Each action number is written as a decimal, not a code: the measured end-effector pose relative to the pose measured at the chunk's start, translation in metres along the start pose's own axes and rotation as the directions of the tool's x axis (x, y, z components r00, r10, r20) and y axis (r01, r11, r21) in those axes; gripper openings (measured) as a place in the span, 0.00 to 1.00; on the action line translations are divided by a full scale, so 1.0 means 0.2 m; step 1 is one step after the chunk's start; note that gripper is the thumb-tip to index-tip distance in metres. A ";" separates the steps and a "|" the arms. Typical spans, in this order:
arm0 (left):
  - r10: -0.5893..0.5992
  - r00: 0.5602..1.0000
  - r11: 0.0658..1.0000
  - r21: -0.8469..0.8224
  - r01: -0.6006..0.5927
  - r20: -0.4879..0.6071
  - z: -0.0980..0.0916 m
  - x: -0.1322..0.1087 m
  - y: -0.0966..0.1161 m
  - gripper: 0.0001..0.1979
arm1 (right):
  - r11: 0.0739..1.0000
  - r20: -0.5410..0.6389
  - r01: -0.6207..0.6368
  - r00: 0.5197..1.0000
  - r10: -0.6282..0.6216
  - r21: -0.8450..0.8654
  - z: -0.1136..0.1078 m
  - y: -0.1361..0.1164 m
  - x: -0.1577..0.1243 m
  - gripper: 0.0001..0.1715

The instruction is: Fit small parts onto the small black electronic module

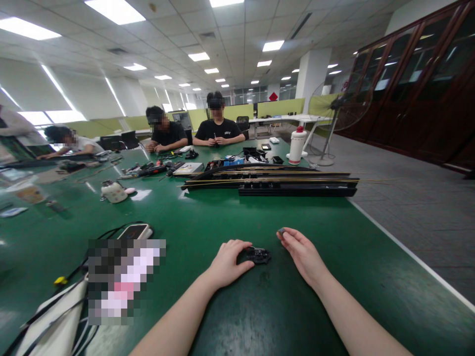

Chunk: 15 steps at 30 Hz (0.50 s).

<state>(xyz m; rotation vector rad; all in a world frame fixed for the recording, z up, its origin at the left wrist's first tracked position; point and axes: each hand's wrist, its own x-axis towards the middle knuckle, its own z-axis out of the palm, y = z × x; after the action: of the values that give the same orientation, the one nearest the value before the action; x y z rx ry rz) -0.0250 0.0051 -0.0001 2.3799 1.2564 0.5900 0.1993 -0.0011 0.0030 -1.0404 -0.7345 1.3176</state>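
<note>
In front of me on the green table (178, 222) lies a small black mechanical part (260, 255) with some metal on it. Its left end sits between the thumb and fingers of my left hand (230, 263), which curl around it. To the right and slightly raised, my right hand (301, 252) pinches a tiny dark grey piece (281, 231) between thumb and fingertips. That piece is too small to name, and it is apart from the black part.
Long black rails (297, 187) with thin brass-coloured rods lie across the table ahead. A white bottle (297, 147) with a red top stands behind their right end. Left are a phone (135, 231), cables and a small jar (113, 191). Two people (218, 126) sit opposite.
</note>
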 end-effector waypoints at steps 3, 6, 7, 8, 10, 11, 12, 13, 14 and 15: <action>-0.001 1.000 1.000 -0.007 0.001 -0.003 0.00 0.00 0.00 0.21 | 1.000 -0.004 0.005 1.000 -0.005 0.000 0.00 0.00 0.00 0.20; -0.008 1.000 1.000 -0.007 0.008 0.004 0.00 0.00 0.00 0.21 | 1.000 -0.005 0.010 1.000 -0.010 -0.002 0.00 0.00 0.00 0.20; -0.010 1.000 1.000 -0.005 0.010 0.008 0.00 0.00 0.00 0.21 | 1.000 -0.006 0.010 1.000 -0.010 -0.003 0.01 0.00 0.00 0.20; -0.013 1.000 1.000 -0.003 0.013 0.010 0.00 0.00 0.01 0.20 | 1.000 -0.009 0.010 1.000 -0.010 -0.003 0.01 -0.01 0.00 0.20; -0.016 1.000 1.000 -0.001 0.016 0.014 -0.01 0.00 0.01 0.20 | 1.000 -0.015 0.006 1.000 -0.006 0.002 0.01 -0.01 0.00 0.21; -0.017 1.000 1.000 -0.002 0.017 0.014 -0.01 0.00 0.01 0.20 | 1.000 -0.017 0.003 1.000 -0.003 0.006 0.01 -0.01 -0.01 0.22; -0.017 1.000 1.000 -0.003 0.017 0.012 -0.01 0.00 0.01 0.20 | 1.000 -0.019 0.000 1.000 0.000 0.009 0.01 -0.01 -0.01 0.22; -0.016 1.000 1.000 -0.004 0.016 0.011 -0.01 0.00 0.01 0.21 | 1.000 -0.020 -0.001 1.000 0.001 0.009 0.02 -0.01 -0.01 0.22; -0.014 1.000 1.000 -0.004 0.014 0.010 -0.01 0.00 0.01 0.21 | 1.000 -0.019 -0.001 1.000 0.001 0.007 0.02 -0.01 -0.01 0.22; -0.013 1.000 1.000 -0.004 0.013 0.010 -0.01 0.00 0.01 0.21 | 1.000 -0.017 0.001 1.000 -0.001 0.001 0.02 -0.01 -0.01 0.22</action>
<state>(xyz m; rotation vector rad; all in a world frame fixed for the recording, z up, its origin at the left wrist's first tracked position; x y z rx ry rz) -0.0244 0.0045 0.0028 2.3667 1.2640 0.5761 0.1966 -0.0020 0.0058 -1.0490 -0.7211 1.3068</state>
